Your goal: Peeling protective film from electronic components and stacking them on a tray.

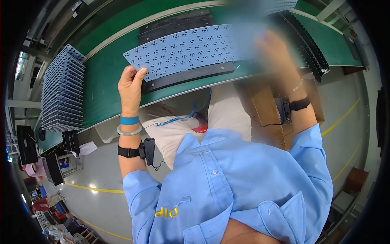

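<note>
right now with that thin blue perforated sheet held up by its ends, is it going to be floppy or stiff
Probably flexible but not limp: the blue perforated sheet spans between the left hand and the blurred right hand without visibly sagging. It looks light, since fingertips alone pinch its left corner. Being thin and full of holes, it may bend or crease if gripped hard.

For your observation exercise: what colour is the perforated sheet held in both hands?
Light blue sheet, head view.

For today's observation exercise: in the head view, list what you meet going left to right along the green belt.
Stack of pale blue perforated sheets → left hand → blue perforated sheet → right hand, blurred → black ribbed tray.
</note>
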Demonstrator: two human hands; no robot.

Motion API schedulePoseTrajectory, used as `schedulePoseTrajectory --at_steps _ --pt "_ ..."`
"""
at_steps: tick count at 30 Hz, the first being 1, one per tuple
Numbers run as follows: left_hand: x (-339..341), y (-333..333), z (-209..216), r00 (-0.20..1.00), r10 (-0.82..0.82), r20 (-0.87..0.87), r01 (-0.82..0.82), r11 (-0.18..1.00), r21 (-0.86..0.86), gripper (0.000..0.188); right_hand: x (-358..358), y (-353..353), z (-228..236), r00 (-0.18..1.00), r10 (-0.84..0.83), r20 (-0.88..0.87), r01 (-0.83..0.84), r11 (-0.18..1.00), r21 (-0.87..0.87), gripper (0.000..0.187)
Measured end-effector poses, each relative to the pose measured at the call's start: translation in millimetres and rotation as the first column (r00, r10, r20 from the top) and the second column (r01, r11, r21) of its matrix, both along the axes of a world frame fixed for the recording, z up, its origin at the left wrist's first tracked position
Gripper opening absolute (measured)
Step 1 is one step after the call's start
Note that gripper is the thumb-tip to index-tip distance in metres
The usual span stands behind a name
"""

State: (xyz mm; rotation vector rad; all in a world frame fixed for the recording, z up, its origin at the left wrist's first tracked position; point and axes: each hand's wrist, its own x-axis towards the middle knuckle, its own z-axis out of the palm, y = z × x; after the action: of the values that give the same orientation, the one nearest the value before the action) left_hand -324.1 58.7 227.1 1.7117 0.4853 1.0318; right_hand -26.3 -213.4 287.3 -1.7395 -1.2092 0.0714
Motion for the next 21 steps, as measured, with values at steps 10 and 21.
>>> schedulePoseTrajectory --at_steps 10,21 --pt "4.9 3.6 9.4 0.997 -0.071 -0.019 0.069 0.994 -0.087 0.015 -32.2 4.4 21.4 0.989 -0.072 -0.129 0.083 0.993 0.083 0.020" --pt "24.1 36.3 14.5 0.899 0.002 -0.438 0.132 0.952 0.275 0.023 5.8 22.5 19.4 0.951 -0.150 -0.270 0.048 0.935 -0.352 0.031"
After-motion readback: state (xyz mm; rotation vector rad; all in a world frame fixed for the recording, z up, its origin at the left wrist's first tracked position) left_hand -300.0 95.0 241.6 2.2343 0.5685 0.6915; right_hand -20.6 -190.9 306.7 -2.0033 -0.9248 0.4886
